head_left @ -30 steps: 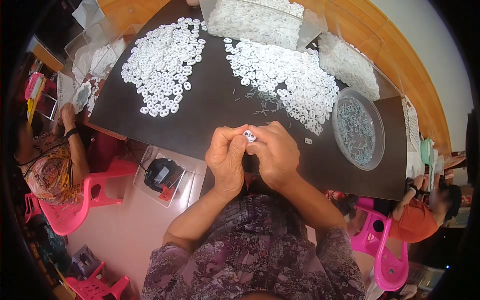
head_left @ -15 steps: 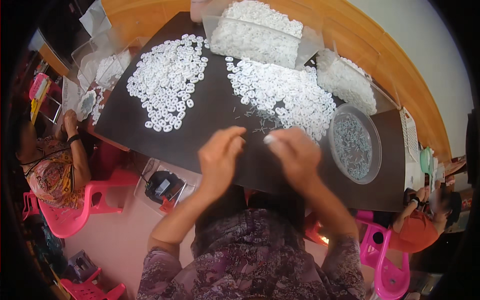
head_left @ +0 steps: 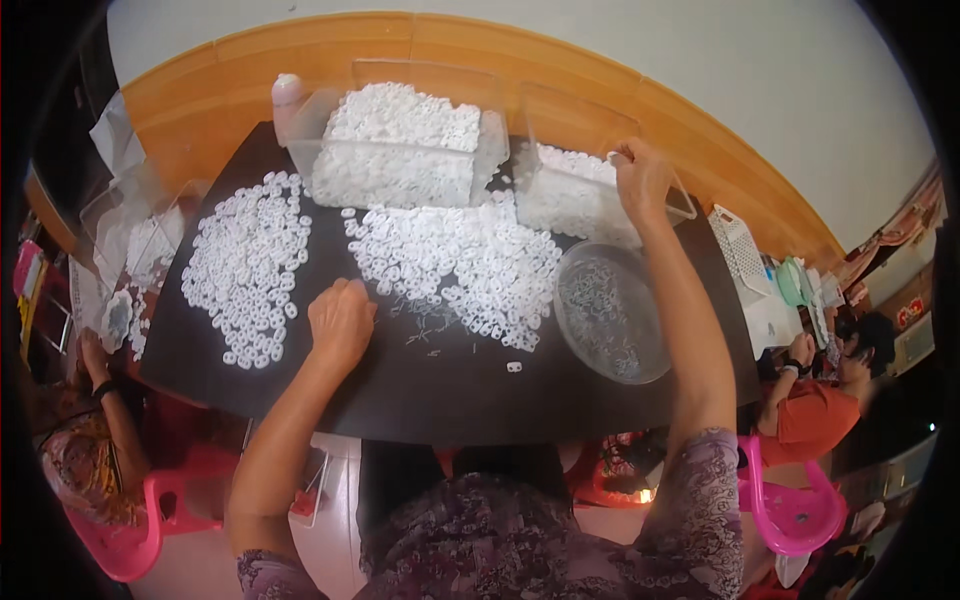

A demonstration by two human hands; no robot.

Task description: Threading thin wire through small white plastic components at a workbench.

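Observation:
My right hand [head_left: 643, 182] reaches out over the far right see-through bin [head_left: 585, 205], its fingertips pinched on a small white plastic piece. My left hand [head_left: 342, 322] is curled closed above the dark table [head_left: 420, 415], near some thin grey screws [head_left: 425, 318]; what its fingers hold, if anything, is hidden. Left of it spreads a pile of white two-hole plastic pieces [head_left: 250, 260]. A second pile of white pieces [head_left: 455, 255] lies in the middle, and a single two-hole piece [head_left: 514, 367] sits apart near the front.
A big see-through bin [head_left: 395, 175] heaped with white pieces stands at the back, beside a pinkish bottle [head_left: 287, 105]. Right of the middle pile is a round see-through tub [head_left: 652, 372] of screws. People sit at left [head_left: 95, 460] and right [head_left: 810, 410] on pink chairs.
My right hand has moved from the front of the table up to the far right bin. My left hand has shifted left. The view has tilted up, and a lone two-hole piece now shows near the front.

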